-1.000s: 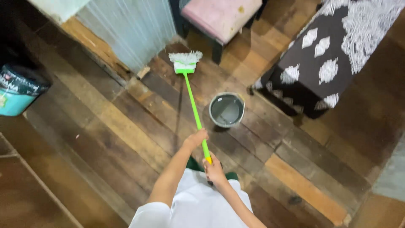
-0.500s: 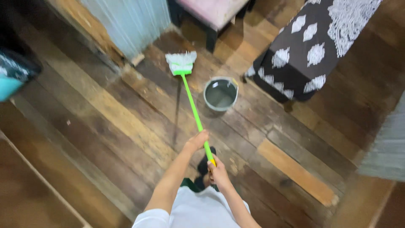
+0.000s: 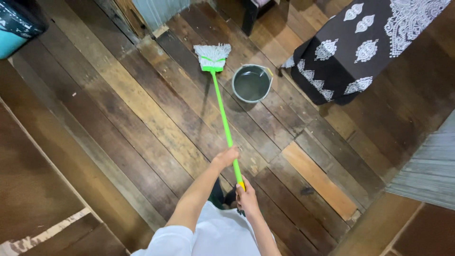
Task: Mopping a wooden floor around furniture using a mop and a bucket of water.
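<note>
Worn wooden floorboards (image 3: 142, 118), dark and patchy, fill the frame. Both hands are clenched on a mop's slim green plastic handle (image 3: 222, 114): the left hand (image 3: 225, 157) higher, the right hand (image 3: 246, 196) at its yellow-tipped end. Its stringy white mop head (image 3: 212, 54) rests on the boards at upper centre, just beside a round grey bucket (image 3: 252, 83) of water. A dark patterned cloth (image 3: 369, 42) drapes furniture at upper right.

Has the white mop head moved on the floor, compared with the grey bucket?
Yes. The white mop head slid nearer the round grey bucket.
</note>
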